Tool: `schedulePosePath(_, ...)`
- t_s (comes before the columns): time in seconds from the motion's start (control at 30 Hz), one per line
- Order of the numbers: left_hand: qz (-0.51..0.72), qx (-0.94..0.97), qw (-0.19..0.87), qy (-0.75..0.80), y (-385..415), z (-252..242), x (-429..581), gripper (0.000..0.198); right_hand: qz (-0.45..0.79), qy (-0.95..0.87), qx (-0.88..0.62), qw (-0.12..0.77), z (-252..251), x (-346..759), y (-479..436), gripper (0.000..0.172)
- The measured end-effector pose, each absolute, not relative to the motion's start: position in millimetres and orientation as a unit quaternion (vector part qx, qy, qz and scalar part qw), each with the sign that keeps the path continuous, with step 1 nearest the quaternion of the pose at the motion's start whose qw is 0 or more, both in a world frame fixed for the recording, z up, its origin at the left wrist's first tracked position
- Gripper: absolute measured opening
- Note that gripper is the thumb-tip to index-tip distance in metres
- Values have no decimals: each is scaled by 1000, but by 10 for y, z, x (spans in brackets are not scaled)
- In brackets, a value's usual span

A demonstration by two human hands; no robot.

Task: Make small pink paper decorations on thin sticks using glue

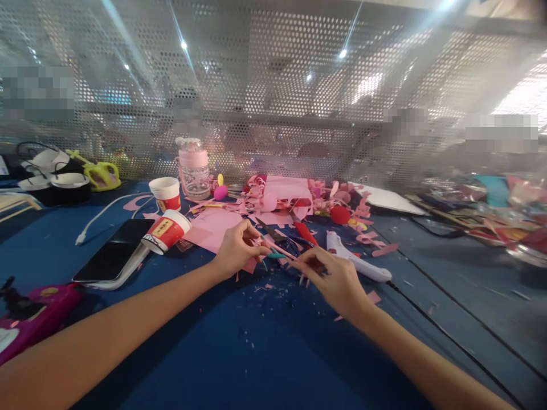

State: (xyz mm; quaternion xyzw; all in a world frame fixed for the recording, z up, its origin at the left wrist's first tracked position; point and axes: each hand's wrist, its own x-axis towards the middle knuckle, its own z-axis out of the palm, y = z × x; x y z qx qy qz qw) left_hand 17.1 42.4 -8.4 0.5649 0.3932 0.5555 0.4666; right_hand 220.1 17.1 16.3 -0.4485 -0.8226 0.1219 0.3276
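The left grip is a pinch: the left hand (237,250) closes thumb and forefinger on one end of a thin pink strip (280,249). Its forearm slants up from the lower left corner, wrist nearly straight, fingers curled. The right hand (335,279) mirrors it, its forearm rising from the lower right, back of the hand upward, fingertips pinching the strip's other end. The strip spans the gap between the hands, above a blue counter (205,364); a teal piece (276,255) shows just beside it, and whether it is held I cannot tell.

From the left, the counter bears black-and-white containers (70,181), a magenta box (51,302), a yellow-green holder (102,175), a white cable (101,213) and a dark phone (113,253). One paper cup (166,191) stands upright; another (167,232) lies tilted in front of it. Then come a pink bottle (194,168) and a pink sheet (209,229) near the left hand. Dark scissors (277,234) lie just beyond the strip, with pink scraps (284,191) heaped behind. Beside the right hand rests a white glue gun (365,265), its black cord (427,316) trailing right. Farther right are a white board (388,199) and blurred, shiny wrapping (530,245). A perforated screen (273,85) rises behind.
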Motion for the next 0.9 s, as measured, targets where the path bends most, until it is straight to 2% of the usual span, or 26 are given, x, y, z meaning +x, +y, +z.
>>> schedulePosePath(0.17, 544, 572, 481, 382, 408, -81, 164, 43, 98, -819, -448, 345, 164, 2244, 224, 15)
schedulePosePath(0.9, 529, 593, 474, 379, 430, -121, 149, 46, 116, -825, -437, 340, 89, 2259, 255, 18)
